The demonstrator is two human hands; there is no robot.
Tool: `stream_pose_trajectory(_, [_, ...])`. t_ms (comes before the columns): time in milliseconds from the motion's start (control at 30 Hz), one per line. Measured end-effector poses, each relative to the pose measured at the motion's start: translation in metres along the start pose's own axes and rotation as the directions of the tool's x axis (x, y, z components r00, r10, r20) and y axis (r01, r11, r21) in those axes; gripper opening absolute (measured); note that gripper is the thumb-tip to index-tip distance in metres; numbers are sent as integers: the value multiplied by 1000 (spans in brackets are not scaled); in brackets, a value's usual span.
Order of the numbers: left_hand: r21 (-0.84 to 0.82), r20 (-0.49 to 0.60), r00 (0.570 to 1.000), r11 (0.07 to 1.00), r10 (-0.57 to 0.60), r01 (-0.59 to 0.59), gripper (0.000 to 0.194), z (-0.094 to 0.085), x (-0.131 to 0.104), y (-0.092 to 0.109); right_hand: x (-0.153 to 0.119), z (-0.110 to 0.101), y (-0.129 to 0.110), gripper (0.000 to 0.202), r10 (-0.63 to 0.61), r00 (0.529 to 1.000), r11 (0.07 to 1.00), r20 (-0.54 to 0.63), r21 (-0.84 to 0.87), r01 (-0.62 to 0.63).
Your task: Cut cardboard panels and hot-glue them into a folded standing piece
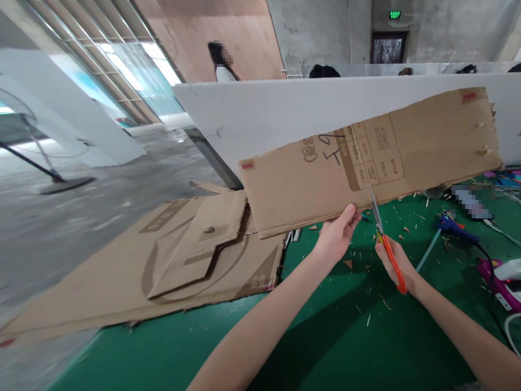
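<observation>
My left hand point(337, 234) grips the lower edge of a long piece of cardboard point(293, 187), thumb in front and fingers behind. The cardboard is raised above the table and tilted, its right end higher. It carries printed labels and a handwritten mark. My right hand point(396, 263) is closed around the handles of orange-handled scissors point(393, 260). Their blades point up and overlap the cardboard's lower edge, just right of my left hand. Whether the blades have cut into it I cannot tell.
Large flattened cardboard sheets point(134, 271) lie at left, overhanging the green table point(317, 336). A blue glue gun point(458, 229), a phone point(472, 203) and a magenta device point(499, 282) with cables are at right. Scraps litter the tabletop. A white partition point(244, 108) stands behind; people are beyond it.
</observation>
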State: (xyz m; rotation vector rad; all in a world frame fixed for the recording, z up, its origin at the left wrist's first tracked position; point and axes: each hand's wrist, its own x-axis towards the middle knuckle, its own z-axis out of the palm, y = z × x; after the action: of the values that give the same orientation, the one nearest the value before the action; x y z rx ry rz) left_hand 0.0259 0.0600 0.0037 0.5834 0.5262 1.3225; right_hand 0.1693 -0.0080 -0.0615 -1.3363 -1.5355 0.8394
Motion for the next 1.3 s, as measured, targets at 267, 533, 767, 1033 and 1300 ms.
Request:
stream_pose_trajectory(267, [51, -24, 998, 997, 53, -51, 18, -1, 1, 4, 8, 6, 8, 43, 9, 1000, 1000, -25, 1, -9])
stream_pose_trajectory(533, [76, 54, 994, 992, 94, -98, 23, -2, -1, 3, -4, 0, 6, 38, -16, 999, 994, 46, 112, 10])
stream_pose_trajectory(767, [84, 66, 994, 993, 83, -88, 26, -2, -2, -3, -6, 1, 13, 40, 14, 999, 990, 49, 143, -21])
stream_pose_trajectory(1033, [93, 57, 996, 993, 72, -77, 22, -5, 0, -3, 1, 5, 14, 38, -21, 1000, 997, -18, 67, 22])
stream_pose_trajectory(1300, [101, 70, 995, 992, 71, -78, 21, -5, -2, -5, -2, 5, 16, 38, -27, 1000, 992, -9, 120, 28])
